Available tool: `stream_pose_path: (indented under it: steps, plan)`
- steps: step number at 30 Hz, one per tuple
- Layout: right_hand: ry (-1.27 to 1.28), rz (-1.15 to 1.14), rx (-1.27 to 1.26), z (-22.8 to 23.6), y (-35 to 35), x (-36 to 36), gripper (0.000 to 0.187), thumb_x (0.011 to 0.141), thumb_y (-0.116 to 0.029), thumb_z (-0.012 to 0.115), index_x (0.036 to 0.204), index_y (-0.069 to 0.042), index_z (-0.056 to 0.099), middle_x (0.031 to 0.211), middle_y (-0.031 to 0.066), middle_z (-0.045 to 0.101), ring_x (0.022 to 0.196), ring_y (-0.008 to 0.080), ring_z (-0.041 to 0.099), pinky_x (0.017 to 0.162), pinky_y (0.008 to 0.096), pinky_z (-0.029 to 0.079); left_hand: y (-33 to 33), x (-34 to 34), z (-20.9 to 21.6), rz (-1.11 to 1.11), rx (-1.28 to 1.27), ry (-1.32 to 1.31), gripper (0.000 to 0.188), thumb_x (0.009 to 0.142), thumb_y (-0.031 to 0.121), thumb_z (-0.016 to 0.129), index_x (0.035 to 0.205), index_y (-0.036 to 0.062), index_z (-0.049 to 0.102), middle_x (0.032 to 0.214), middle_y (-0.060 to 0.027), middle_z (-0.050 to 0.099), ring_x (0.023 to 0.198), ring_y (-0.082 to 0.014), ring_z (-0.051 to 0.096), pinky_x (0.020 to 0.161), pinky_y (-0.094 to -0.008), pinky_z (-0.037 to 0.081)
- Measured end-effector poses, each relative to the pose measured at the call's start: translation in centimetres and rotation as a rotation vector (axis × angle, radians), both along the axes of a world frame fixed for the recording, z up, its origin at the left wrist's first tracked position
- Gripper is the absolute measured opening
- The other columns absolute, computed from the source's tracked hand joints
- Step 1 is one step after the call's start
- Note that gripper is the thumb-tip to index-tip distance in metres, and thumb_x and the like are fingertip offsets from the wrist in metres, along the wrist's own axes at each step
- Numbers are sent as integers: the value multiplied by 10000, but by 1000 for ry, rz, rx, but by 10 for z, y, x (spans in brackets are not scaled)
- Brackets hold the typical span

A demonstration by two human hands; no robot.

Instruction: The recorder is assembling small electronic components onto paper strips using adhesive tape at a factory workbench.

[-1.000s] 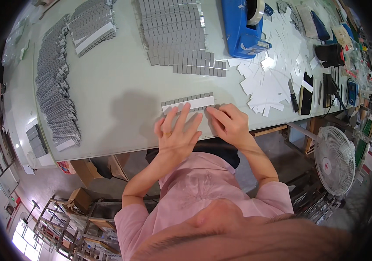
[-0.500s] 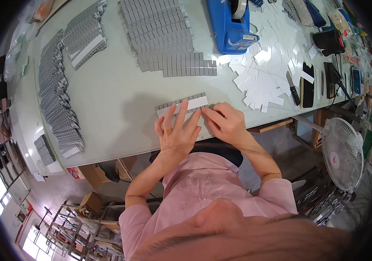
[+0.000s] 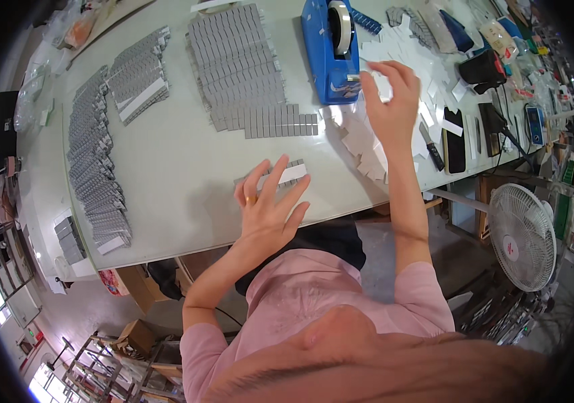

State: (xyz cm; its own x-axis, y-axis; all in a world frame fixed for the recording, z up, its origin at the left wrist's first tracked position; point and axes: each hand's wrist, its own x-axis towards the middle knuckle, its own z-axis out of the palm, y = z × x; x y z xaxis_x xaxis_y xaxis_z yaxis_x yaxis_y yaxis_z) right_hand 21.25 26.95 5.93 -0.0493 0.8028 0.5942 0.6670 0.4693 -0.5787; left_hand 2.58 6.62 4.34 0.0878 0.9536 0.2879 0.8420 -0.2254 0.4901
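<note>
My left hand (image 3: 268,203) rests with fingers spread on a short row of grey blocks (image 3: 295,163), which has a white paper strip (image 3: 293,174) lying along it. The fingers hide much of the row. My right hand (image 3: 394,101) is raised beside the front end of a blue tape dispenser (image 3: 331,84), its thumb and fingers apart and curved toward the cutting end. No held thing shows in it. A roll of clear tape (image 3: 341,28) sits in the dispenser.
Overlapping rows of grey blocks (image 3: 236,74) cover the table's back, with more stacks (image 3: 95,161) at left. White paper slips (image 3: 365,144) lie scattered at right, near a knife (image 3: 432,148) and a black phone (image 3: 454,144). A fan (image 3: 523,235) stands beyond the table edge.
My right hand has left the row of blocks and moved up and right to the tape dispenser. The left hand stays on the row; the whole view has shifted slightly.
</note>
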Motion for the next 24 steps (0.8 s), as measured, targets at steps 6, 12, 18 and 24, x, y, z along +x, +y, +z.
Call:
stream_pose_path:
  steps: [6,12,18,24]
  plan:
    - [159,159,-81,1,-7,-1,74,831,-112,735,857,-53,699,1071,89,628,1032,280,535,885,373,438,74,27,0,-87,-130,-601,315,893,173,674,1207,163,707,1419,-98,524,1306,-292,448,1067,-434,342]
    - [118,162,-154,5,-85,19,58,811,-37,707,865,-53,696,1064,102,599,1039,284,521,889,371,420,139,40,-11,96,-816,-1837,311,968,286,625,1213,95,648,1250,8,604,1162,-148,518,962,-334,405]
    - [63,150,-206,7,-103,22,63,803,-21,702,854,-58,705,1053,77,584,1001,270,490,792,375,409,164,52,-1,59,-848,-1941,170,925,274,701,1035,145,686,1018,46,627,1028,-99,536,841,-301,403]
    - [-62,1,-147,-47,-83,43,67,831,-17,664,897,-28,658,1017,140,600,968,326,550,818,413,445,165,83,-13,285,-708,-1922,146,899,220,742,1018,160,682,908,82,637,869,-37,552,777,-253,397]
